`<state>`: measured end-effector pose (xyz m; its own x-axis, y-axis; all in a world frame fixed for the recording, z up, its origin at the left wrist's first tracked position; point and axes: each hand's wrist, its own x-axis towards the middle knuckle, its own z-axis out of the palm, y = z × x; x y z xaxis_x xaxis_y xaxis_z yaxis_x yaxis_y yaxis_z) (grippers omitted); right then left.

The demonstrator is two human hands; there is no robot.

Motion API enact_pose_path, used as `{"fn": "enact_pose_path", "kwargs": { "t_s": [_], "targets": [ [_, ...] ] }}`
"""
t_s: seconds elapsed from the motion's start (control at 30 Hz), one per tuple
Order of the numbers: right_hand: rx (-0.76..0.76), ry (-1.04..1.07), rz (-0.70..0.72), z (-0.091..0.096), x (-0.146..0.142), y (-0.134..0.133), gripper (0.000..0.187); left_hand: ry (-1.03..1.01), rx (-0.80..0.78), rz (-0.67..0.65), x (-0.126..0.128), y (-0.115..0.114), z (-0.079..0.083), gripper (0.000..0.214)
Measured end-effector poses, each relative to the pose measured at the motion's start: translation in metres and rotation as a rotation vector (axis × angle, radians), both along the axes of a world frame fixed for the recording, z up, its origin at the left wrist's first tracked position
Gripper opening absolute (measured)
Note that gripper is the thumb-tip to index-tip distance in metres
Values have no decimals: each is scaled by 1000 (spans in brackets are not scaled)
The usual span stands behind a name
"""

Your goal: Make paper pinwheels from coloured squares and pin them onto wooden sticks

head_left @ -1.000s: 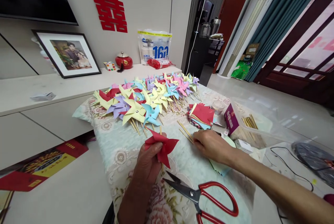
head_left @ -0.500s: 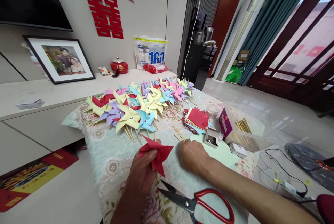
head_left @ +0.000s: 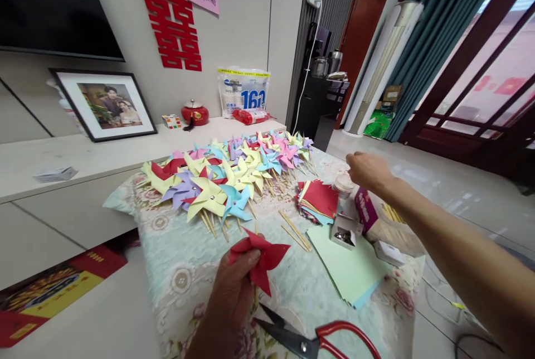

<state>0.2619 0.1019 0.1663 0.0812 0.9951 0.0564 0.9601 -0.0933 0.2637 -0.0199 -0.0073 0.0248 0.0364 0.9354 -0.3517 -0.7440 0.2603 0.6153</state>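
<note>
My left hand [head_left: 238, 272] is closed on a red paper pinwheel [head_left: 263, 261], thumb pressing its blades, with part of a wooden stick showing below. My right hand [head_left: 368, 170] is raised above the far right of the table, over a small round clear tub [head_left: 345, 185]; its fingers are pressed together, and I cannot make out what is in them. Red-handled scissors [head_left: 309, 342] lie half spread in front of me. Several thin sticks [head_left: 296, 232] rest on the cloth beside a stack of coloured paper squares [head_left: 318, 202]. A small open box of metal pieces [head_left: 344, 236] sits on pale green sheets [head_left: 351, 272].
Finished pinwheels [head_left: 212, 197] in several colours cover the table's far left. At the right stands a clear plastic bin [head_left: 412, 245] with sticks and a purple box [head_left: 365, 208]. A white box [head_left: 388, 253] lies near it. Behind is a white cabinet [head_left: 96, 155] holding a framed photo [head_left: 108, 107].
My right hand has lifted from beside the sticks and moved up and right over the tub and bin, uncovering the green sheets. My left hand still holds the red pinwheel.
</note>
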Motion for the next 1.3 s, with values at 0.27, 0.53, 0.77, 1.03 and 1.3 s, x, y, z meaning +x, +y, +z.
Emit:
{"fn": "enact_pose_path", "kwargs": {
  "t_s": [0.27,0.53,0.77,1.03,1.3],
  "targets": [
    [-61,1038,491,-30,-82,-61,44,96,109,74,10,4,-10,27],
    [-323,1305,493,-76,-119,-74,35,197,253,73,12,6,-17,17],
    [-310,1410,447,-106,-122,-68,25,371,262,141,14,8,-19,13],
    [-299,1519,398,-122,-120,-70,31,474,286,131,14,6,-20,7],
    [-264,1496,542,-119,-117,-72,27,353,254,91,15,3,-16,9]
  ]
}}
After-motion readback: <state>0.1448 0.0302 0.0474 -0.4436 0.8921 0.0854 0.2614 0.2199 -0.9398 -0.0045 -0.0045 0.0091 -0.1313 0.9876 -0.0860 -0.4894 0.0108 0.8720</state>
